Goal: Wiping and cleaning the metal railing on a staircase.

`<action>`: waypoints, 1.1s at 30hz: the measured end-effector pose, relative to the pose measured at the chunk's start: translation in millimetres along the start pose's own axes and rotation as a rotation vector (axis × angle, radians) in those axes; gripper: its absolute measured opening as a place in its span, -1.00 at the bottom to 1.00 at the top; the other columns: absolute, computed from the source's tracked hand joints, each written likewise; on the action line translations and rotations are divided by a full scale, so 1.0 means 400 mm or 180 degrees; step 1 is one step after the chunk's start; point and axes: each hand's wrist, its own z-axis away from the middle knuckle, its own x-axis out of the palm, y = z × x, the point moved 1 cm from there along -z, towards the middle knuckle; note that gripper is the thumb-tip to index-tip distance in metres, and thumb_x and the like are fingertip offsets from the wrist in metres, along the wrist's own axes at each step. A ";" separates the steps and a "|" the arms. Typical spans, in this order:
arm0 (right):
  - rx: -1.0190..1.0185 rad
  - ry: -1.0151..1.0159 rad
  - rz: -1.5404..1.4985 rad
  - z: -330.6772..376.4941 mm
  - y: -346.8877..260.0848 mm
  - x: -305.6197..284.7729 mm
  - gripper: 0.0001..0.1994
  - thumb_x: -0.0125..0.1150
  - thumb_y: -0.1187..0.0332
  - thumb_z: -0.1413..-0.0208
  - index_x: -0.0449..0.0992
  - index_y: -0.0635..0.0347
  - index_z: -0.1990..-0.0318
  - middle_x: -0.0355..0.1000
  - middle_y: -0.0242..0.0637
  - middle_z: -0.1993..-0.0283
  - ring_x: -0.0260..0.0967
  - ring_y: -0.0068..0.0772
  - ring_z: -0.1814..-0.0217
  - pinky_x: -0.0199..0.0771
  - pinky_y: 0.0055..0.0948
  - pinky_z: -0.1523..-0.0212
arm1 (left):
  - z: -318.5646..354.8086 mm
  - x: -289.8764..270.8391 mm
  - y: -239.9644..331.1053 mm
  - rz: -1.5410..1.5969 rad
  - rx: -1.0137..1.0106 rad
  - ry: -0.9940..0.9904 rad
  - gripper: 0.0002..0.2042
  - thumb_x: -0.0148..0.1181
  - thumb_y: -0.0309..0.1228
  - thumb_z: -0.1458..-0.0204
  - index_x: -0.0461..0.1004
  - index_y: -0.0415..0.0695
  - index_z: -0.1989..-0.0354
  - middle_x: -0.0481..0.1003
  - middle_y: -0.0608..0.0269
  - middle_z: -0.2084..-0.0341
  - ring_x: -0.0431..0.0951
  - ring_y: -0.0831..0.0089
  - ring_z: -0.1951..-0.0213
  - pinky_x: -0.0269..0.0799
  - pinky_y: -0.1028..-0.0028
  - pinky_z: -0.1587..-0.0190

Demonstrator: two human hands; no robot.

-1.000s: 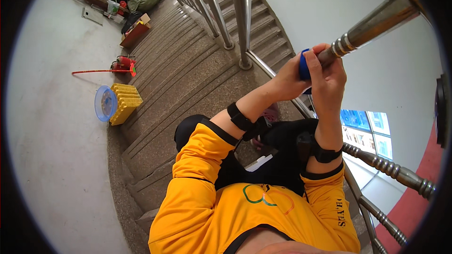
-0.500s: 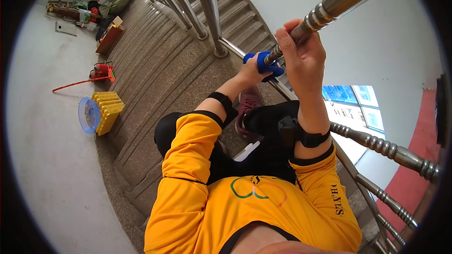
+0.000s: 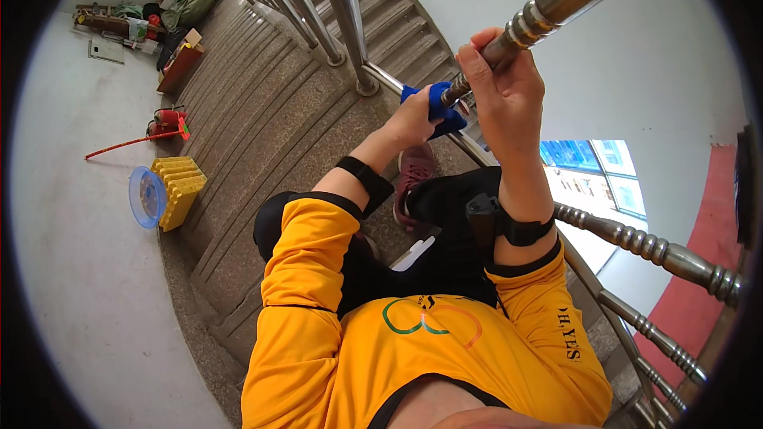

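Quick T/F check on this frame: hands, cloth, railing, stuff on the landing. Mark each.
1. The left hand presses a blue cloth against a shiny metal baluster. True.
2. The right hand hangs free of the baluster. False: it is wrapped around it, just above the cloth.
3. A yellow ribbed plastic crate sits on the pale landing floor beside a blue round basin. True.
4. The sleeves are green. False: they are orange-yellow.
5. Both wrists carry black bands. True.
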 end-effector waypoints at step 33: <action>-0.1762 0.1269 0.1564 0.035 -0.082 -0.002 -0.76 0.11 0.56 -0.05 0.35 0.37 0.10 0.37 -0.22 0.17 0.32 -0.40 0.12 0.33 -0.41 0.08 | 0.100 -0.329 0.289 0.4590 0.0545 0.0563 -0.03 -0.13 0.40 0.18 0.04 -0.17 -0.25 0.24 0.01 -0.14 0.26 0.12 -0.17 0.21 0.10 -0.19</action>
